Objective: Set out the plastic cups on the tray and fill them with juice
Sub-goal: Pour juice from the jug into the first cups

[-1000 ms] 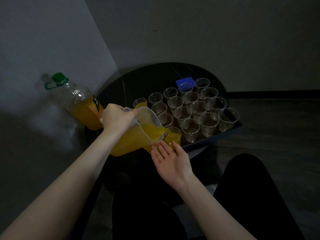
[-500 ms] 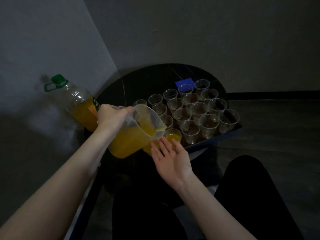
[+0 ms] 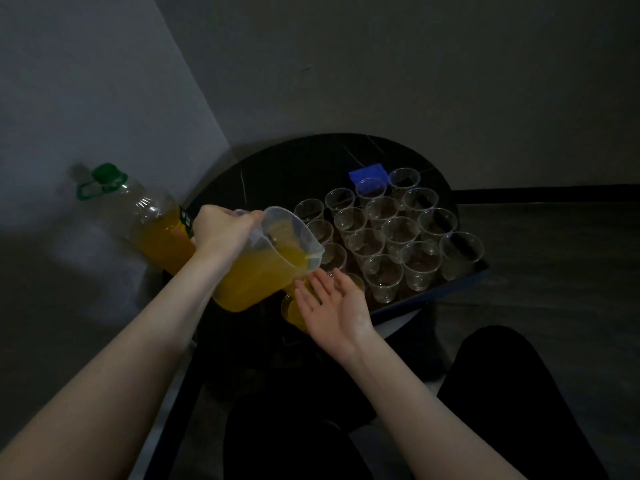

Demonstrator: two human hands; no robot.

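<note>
My left hand grips the handle of a clear jug about half full of orange juice, tilted a little toward the cups. Several clear plastic cups stand in rows on a dark tray. A juice-filled cup sits at the near left corner, under the jug's spout. My right hand lies palm up with straight fingers against that cup and another juice-filled cup behind it, partly hiding both.
A big juice bottle with a green cap stands at the table's left, behind my left hand. A blue object lies behind the cups. The round black table sits in a wall corner. My dark-trousered legs are below.
The jug has tipped back more upright and drawn slightly left; juice no longer runs into the near cup. My right hand has stayed beside the filled cups.
</note>
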